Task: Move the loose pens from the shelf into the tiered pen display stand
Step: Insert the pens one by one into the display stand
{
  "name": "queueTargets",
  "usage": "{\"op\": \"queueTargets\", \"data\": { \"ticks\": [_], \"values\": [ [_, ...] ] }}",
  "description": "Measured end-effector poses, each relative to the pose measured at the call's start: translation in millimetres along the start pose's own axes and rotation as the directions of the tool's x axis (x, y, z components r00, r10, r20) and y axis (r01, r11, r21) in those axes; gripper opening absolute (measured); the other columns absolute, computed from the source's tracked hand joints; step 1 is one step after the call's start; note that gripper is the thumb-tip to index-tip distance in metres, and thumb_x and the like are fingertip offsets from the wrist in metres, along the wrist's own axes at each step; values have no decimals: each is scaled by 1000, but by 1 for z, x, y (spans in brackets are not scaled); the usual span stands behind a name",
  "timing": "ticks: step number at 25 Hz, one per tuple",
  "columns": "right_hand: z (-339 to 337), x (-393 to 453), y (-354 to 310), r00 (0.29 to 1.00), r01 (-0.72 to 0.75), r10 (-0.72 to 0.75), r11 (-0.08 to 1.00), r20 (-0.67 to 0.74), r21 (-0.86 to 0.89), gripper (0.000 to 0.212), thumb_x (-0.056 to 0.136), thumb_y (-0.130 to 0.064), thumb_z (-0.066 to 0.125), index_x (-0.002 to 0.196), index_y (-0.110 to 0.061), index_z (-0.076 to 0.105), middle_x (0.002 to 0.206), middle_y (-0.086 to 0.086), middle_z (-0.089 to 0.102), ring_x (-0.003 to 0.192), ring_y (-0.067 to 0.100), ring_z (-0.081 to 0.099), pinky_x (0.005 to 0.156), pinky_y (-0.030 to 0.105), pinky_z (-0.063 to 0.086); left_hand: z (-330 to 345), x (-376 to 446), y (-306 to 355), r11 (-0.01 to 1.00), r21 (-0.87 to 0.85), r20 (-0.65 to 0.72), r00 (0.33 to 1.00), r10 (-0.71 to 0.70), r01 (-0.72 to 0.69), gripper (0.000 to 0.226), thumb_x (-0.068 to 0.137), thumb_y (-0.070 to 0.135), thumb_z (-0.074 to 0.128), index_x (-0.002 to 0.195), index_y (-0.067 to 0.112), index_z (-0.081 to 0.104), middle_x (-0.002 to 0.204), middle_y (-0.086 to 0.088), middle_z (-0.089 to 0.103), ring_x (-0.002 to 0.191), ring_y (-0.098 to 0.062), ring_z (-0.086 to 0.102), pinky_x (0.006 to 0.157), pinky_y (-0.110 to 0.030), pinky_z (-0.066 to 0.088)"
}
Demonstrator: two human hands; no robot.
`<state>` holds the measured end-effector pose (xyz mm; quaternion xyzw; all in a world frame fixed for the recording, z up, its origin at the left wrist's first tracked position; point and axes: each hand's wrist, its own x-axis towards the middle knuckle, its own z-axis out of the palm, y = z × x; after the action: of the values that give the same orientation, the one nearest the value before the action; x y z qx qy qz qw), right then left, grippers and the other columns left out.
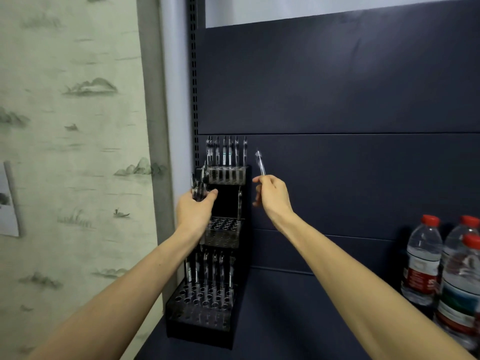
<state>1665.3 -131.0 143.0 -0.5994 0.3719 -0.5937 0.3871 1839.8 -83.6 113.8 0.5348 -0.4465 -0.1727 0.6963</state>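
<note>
Fingers (259, 180) of right hand (272, 196) pinching clear plastic pen (260, 163), frame centre; left hand (196, 210) gripping spare pens (198, 189). Best lowered vertically into free top-tier hole of black tiered stand (207, 315).

A black pen stand (223, 203) with 3 stepped tiers of round holes stands upright on the dark shelf (298, 320), tight in its left rear corner. The top tier holds a row of clear pens (226, 154), upright. The middle tier shows bare holes. The bottom tier carries a row of upright pens (207, 271) along its back, with front holes unfilled. A bundle of pens (198, 188) sits in the left hand (194, 211) beside the middle tier. One clear pen (260, 163) is pinched in the right hand (272, 194), tilted, just right of the top tier.
</note>
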Motion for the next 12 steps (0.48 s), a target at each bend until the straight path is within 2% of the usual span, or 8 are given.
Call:
{"op": "queueTargets", "data": {
  "ticks": [2,5,8,10,12],
  "values": [
    [7,1,-2,999,-13,9,994,36,112,23,106,-14,39,112,-15,61,77,0,63,70,16,58,72,37,56,1,1,-1,1000,-8,-3,1000,-1,1,25,92,30,75,76,19,60,62,-3,56,51,-21,46,59,-35,42],
    [14,-2,1,996,57,-63,994,60,88,16,107,-17,44,121,-18,49,91,-3,77,86,13,67,83,34,54,0,3,-3,1000,5,-19,1000,-9,9,22,92,29,75,79,17,62,56,2,55,45,-16,46,55,-30,41],
    [16,0,5,995,89,-92,995,39,54,16,101,-28,60,115,-19,62,99,-7,78,99,10,69,95,33,53,-5,7,-9,999,31,-43,999,-13,15,26,90,33,76,77,18,59,46,8,50,40,-15,44,53,-28,39],
    [16,-2,10,993,114,-114,993,3,-7,21,93,-35,73,108,-20,74,100,-9,76,99,6,68,96,30,54,-7,11,-14,1000,23,-52,999,-17,18,30,88,34,77,71,22,56,44,12,50,44,-17,46,57,-31,41],
    [15,-7,18,995,102,-102,995,2,-8,23,87,-35,81,105,-21,79,97,-11,77,97,3,70,95,27,55,-8,11,-18,999,28,-64,998,-22,24,29,87,34,78,69,25,58,45,15,52,50,-17,50,61,-34,45]
  ]
}}
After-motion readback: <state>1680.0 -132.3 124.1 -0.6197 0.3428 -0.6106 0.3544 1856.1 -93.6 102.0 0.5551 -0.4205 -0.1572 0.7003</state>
